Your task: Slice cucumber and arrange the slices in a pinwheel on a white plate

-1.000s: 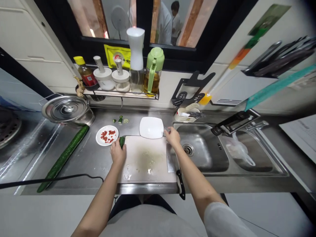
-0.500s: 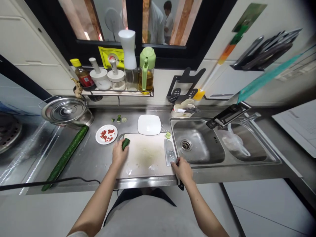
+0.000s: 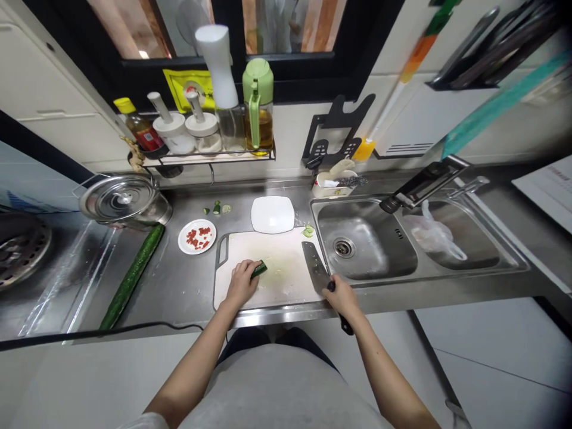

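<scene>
Just below and left of the frame's centre, the fingers of the left hand point(image 3: 242, 281) clamp a cucumber piece point(image 3: 260, 269) over the cutting board point(image 3: 286, 291), seemingly steadying it — one end shows. Further right, the right hand point(image 3: 343, 296) wraps its fingers around the knife point(image 3: 314, 265) by its handle, probably for control.

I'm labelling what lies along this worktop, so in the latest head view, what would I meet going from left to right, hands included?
Lidded pot → round plate with red pieces → left hand → white dish → knife blade → right hand → plastic bag in the sink.
</scene>
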Tool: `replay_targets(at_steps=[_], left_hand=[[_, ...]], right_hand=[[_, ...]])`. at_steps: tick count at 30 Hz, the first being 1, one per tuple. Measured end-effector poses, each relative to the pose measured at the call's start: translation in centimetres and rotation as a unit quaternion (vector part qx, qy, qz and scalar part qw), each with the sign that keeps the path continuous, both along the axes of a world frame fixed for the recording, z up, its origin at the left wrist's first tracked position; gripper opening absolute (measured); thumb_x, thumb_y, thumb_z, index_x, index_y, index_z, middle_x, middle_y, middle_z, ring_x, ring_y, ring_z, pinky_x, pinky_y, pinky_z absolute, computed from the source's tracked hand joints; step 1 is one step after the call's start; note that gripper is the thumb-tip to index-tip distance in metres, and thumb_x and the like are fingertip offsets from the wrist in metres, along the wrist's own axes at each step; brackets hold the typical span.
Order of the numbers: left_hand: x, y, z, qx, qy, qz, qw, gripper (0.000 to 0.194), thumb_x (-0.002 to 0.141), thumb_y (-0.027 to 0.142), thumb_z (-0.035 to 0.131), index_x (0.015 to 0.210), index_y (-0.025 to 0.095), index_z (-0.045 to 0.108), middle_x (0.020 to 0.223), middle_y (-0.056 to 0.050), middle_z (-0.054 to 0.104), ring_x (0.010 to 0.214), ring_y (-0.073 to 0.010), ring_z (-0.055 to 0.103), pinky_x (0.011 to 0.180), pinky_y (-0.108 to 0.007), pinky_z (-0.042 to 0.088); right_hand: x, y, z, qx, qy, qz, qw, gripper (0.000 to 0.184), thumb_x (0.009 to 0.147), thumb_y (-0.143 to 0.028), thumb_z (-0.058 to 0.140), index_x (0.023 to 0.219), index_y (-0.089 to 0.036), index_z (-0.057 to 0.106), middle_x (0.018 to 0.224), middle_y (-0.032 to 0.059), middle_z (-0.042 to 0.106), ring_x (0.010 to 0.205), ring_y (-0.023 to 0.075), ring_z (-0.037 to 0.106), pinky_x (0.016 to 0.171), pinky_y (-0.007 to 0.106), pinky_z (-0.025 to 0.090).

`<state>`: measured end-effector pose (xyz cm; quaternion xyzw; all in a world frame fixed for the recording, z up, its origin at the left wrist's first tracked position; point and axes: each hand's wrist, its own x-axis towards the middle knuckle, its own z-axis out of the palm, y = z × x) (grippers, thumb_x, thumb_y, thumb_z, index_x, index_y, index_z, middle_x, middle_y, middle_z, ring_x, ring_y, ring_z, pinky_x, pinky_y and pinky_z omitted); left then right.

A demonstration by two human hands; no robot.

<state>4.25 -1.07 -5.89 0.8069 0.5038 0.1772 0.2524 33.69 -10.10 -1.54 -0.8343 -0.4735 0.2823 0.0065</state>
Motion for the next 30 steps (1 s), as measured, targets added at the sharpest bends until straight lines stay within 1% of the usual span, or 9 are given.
replay_targets(at_steps=[5,9,11,14,17,21,23,27,30], left_hand=[[0.0,-0.1,-0.1,0.028,-0.035,0.006,0.999,0.034,0.086,0.031,0.054,0.119,0.024,0.055,0.114,-0.007,0.058,0.106,-0.0213,0.054,0.093,-0.038,0.044],[0.5,0.0,-0.3,0.046,-0.056,0.008,0.997,0.029,0.091,0.031,0.047,0.117,0.023,0.056,0.109,-0.007,0.061,0.104,-0.0199,0.056,0.093,-0.037,0.045],[0.6,0.1,-0.4,0.052,-0.056,0.009,0.997,0.029,0.092,0.032,0.046,0.117,0.023,0.058,0.108,-0.007,0.062,0.103,-0.0198,0.057,0.092,-0.036,0.046],[0.6,-0.1,-0.6,0.049,-0.061,0.003,0.997,0.029,0.093,0.033,0.045,0.116,0.024,0.060,0.107,-0.007,0.062,0.102,-0.0186,0.057,0.092,-0.035,0.047],[0.4,-0.5,-0.9,0.045,-0.070,-0.010,0.997,0.029,0.093,0.034,0.045,0.116,0.024,0.061,0.107,-0.007,0.062,0.101,-0.0177,0.057,0.091,-0.034,0.048],[0.4,-0.8,-1.2,0.053,-0.076,-0.001,0.996,0.030,0.093,0.033,0.046,0.116,0.025,0.062,0.107,-0.007,0.061,0.101,-0.0175,0.058,0.092,-0.034,0.048],[0.5,-0.8,-1.4,0.059,-0.079,-0.001,0.995,0.029,0.093,0.032,0.046,0.115,0.024,0.063,0.106,-0.007,0.062,0.101,-0.0173,0.058,0.091,-0.034,0.049],[0.4,-0.7,-1.8,0.072,-0.082,-0.003,0.994,0.028,0.092,0.031,0.046,0.113,0.023,0.064,0.105,-0.007,0.062,0.100,-0.0168,0.058,0.090,-0.033,0.050],[0.1,-0.8,-2.1,0.074,-0.078,-0.001,0.994,0.028,0.092,0.032,0.047,0.112,0.024,0.065,0.106,-0.008,0.062,0.100,-0.0170,0.059,0.090,-0.034,0.050]], right_hand=[[-1.0,-0.7,-0.6,0.035,0.037,0.021,0.998,0.019,0.075,-0.018,0.051,0.093,-0.018,0.051,0.079,0.0027,0.061,0.073,0.0161,0.055,0.060,0.022,0.030],[-2.0,-0.5,-0.7,0.032,0.030,0.035,0.998,0.019,0.079,-0.018,0.050,0.097,-0.018,0.050,0.081,0.0034,0.063,0.073,0.0160,0.055,0.061,0.023,0.028],[-2.4,-0.2,-0.4,0.017,0.019,0.052,0.998,0.018,0.086,-0.027,0.048,0.102,-0.018,0.050,0.084,0.0048,0.065,0.076,0.0173,0.058,0.061,0.024,0.028],[-3.0,0.5,0.3,-0.020,-0.012,0.088,0.996,0.027,0.093,-0.040,0.040,0.103,-0.018,0.052,0.090,0.0084,0.067,0.081,0.0205,0.061,0.063,0.026,0.031],[-3.4,1.4,1.0,-0.047,-0.042,0.114,0.991,0.027,0.095,-0.037,0.037,0.103,-0.018,0.054,0.095,0.0106,0.067,0.088,0.0220,0.062,0.067,0.027,0.035],[-3.6,2.2,1.5,-0.051,-0.043,0.147,0.987,0.026,0.096,-0.032,0.035,0.105,-0.018,0.055,0.101,0.0118,0.067,0.093,0.0219,0.062,0.072,0.028,0.037],[-3.6,2.5,1.5,-0.052,-0.043,0.157,0.985,0.026,0.096,-0.032,0.035,0.107,-0.018,0.055,0.099,0.0123,0.068,0.093,0.0224,0.063,0.073,0.028,0.037],[-3.6,2.9,1.7,-0.072,-0.045,0.154,0.984,0.027,0.096,-0.033,0.036,0.108,-0.017,0.054,0.095,0.0129,0.069,0.089,0.0235,0.064,0.069,0.028,0.037],[-4.5,2.9,2.3,-0.062,-0.028,0.176,0.982,0.028,0.097,-0.035,0.034,0.106,-0.018,0.055,0.093,0.0121,0.069,0.088,0.0236,0.064,0.069,0.028,0.037]])
